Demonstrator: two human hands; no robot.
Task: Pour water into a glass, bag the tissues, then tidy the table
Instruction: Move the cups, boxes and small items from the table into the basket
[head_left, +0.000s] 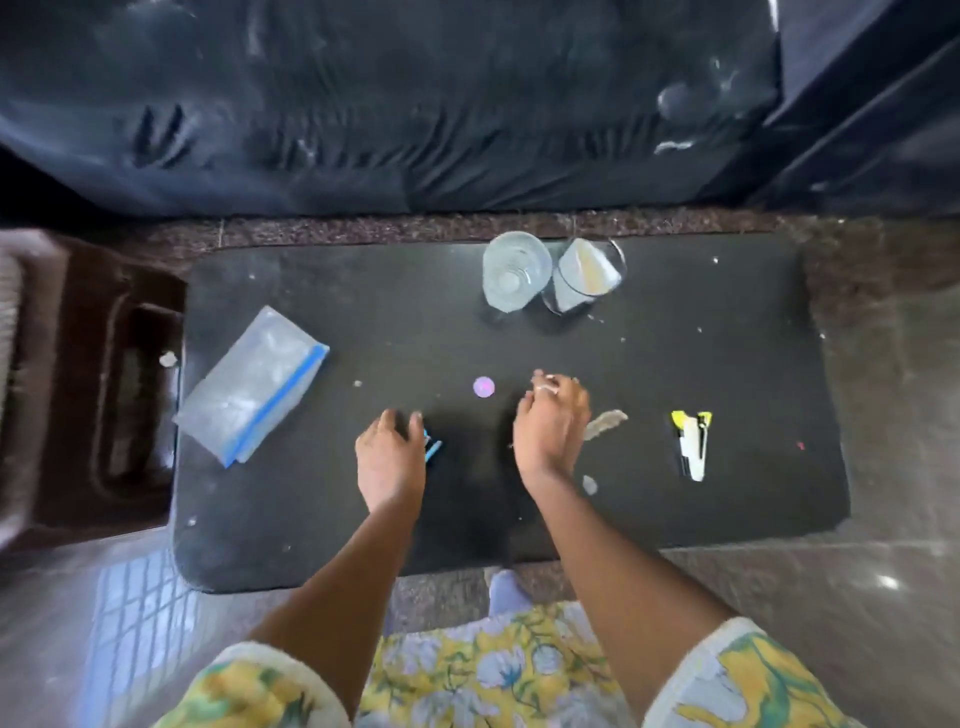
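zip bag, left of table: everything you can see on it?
The zip bag is clear soft plastic with a blue zip strip along its right edge. Whitish contents show through, likely tissues. It lies flat and skewed on the black table, near the left edge. Whether the zip is closed cannot be told. Only the table touches it; the left hand is apart, to its right.

readable text: none, view blurred | zip bag by left edge of table: no print legible | yellow-and-white tool toward right edge: no label legible | pink disc mid-table: no marking legible
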